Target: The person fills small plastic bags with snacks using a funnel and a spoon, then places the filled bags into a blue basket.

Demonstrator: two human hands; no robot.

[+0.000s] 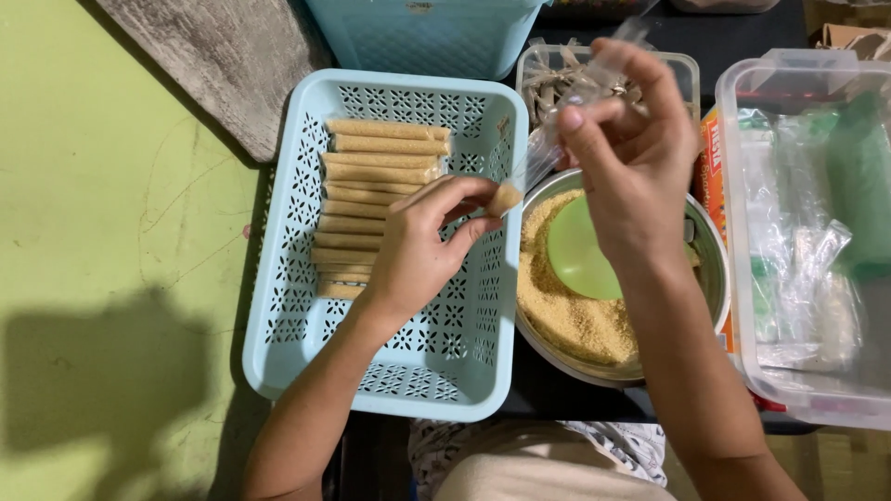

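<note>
My left hand [422, 246] hovers over a light blue perforated basket [288, 306] and pinches the bottom end of a thin clear plastic sleeve [548, 148] partly filled with tan crumbs. My right hand [631, 158] grips the upper end of that same sleeve, above a metal bowl [715, 269]. The sleeve slants up to the right between both hands. Several filled tan sleeves [380, 186] lie stacked in rows in the basket's far half. The bowl holds tan crumbs [566, 315] and a green scoop [575, 255].
A clear plastic bin [817, 399] with bags stands at the right. A clear tub [687, 65] of wrapped pieces sits behind the bowl, beside another blue basket [427, 37]. An orange carton [713, 167] is wedged by the bowl. Green floor [111, 232] lies left.
</note>
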